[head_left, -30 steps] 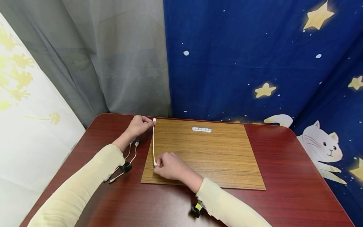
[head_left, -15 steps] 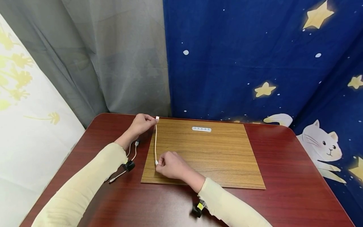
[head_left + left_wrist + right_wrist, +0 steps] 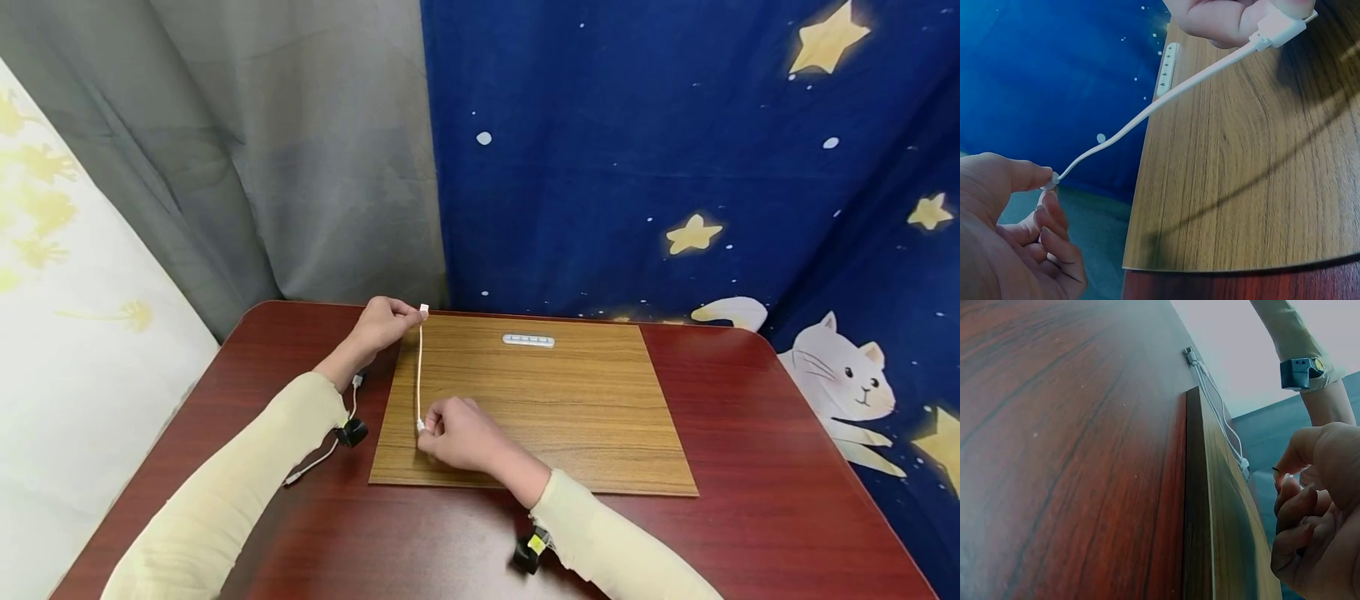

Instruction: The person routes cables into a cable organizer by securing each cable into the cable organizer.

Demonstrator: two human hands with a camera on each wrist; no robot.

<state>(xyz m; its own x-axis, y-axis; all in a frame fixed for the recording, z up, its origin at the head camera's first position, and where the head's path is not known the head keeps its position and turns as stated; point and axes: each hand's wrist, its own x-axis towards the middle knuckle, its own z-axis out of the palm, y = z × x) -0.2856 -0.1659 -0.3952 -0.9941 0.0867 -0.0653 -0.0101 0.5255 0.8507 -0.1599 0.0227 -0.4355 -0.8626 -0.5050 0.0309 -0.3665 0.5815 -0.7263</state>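
Observation:
A short white charging cable (image 3: 419, 367) is stretched above the left part of a wood-grain board (image 3: 570, 408). At the far end my left hand (image 3: 382, 325) pinches one plug between thumb and fingertips, with a white block showing past them. My right hand (image 3: 461, 435) pinches the near plug (image 3: 1280, 30), which has a small metal tip in the left wrist view. The cable's shadow falls on the board, so it hangs above the surface. In the right wrist view my right hand (image 3: 1319, 506) has curled fingers; most of its plug is hidden.
A small pale strip with several slots (image 3: 528, 341) lies near the board's back edge. Other white cables (image 3: 311, 469) lie on the red-brown table (image 3: 757, 433) left of the board, partly under my left arm. Curtains (image 3: 600, 167) hang behind the table.
Both hands have moved slightly to the right, carrying the stretched cable further over the board. My left hand has also risen a little in the view. The grips look unchanged.

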